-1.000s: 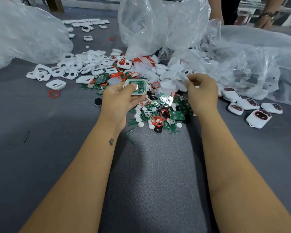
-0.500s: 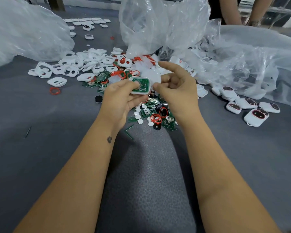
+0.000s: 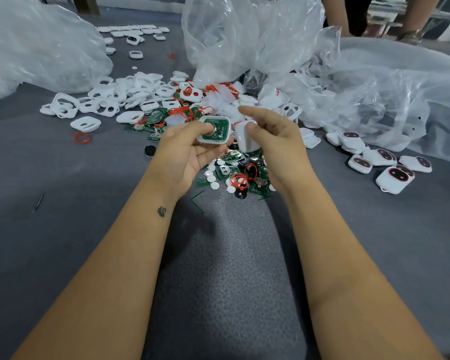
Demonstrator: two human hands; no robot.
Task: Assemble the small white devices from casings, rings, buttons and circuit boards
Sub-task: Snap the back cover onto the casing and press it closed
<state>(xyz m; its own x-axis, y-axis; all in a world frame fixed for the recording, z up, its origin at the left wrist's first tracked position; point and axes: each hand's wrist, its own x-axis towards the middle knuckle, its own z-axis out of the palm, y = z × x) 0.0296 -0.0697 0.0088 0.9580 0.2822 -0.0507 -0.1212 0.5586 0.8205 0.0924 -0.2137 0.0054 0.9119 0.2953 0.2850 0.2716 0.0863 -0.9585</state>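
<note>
Above the grey felt table (image 3: pixel 63 242), at centre | our left hand (image 3: pixel 190 152) grips a white square plastic casing half with green circuit board seated inside (image 3: pixel 215 130), thumb pressing the board | our right hand (image 3: pixel 273 141), at 3 o'clock, pinches a plain white casing cover (image 3: pixel 246 137), just beside the first | loose parts pile (image 3: pixel 234 172) lies below | finished white devices (image 3: pixel 379 162) at 3 o'clock.

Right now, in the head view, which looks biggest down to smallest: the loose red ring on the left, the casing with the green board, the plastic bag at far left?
1. Plastic bag
2. Casing with the green board, nearer the camera
3. Red ring
</note>
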